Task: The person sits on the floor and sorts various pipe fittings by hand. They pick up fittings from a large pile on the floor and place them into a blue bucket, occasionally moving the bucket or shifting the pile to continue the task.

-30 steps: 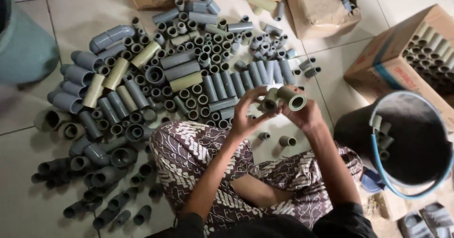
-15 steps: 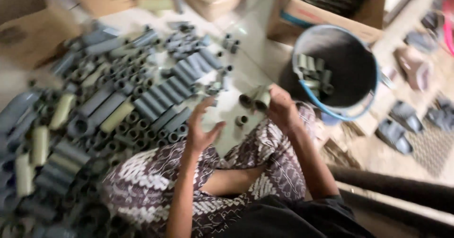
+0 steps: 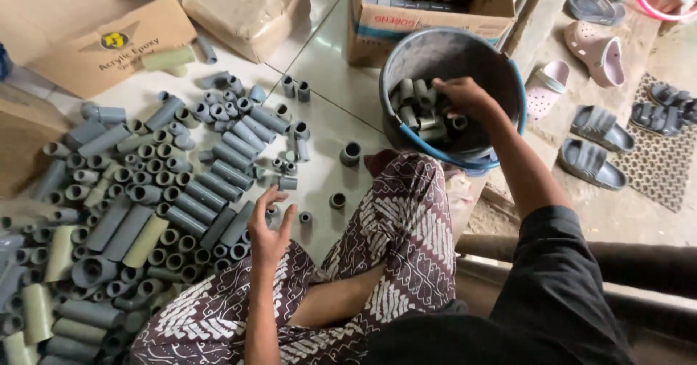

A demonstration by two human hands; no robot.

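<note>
The floor (image 3: 327, 67) is pale tile. Close by, the left hand (image 3: 267, 227) hangs open and empty beside a big heap of grey pipe pieces (image 3: 167, 198). Farther off, the right hand (image 3: 465, 96) reaches into the bucket (image 3: 501, 67); I cannot tell what its grip holds. Few pieces lie inside; most wait outside.

- Pipe fittings (image 3: 181, 205): grey plastic, matt, smooth-walled; a few are dull olive.
- Bucket (image 3: 406, 60): dark plastic, scuffed and dusty inside, with a glossy blue rim.
- Cardboard boxes (image 3: 72, 24): brown corrugated paperboard, matt.
- Floor tiles (image 3: 327, 67): pale ceramic, smooth, faintly glossy.
- Trousers (image 3: 392, 220): patterned woven cloth, matt.
- Sandals (image 3: 592, 163): grey moulded rubber or foam, matt.
- Doormat (image 3: 653, 169): coarse open-mesh material, rough.
</note>
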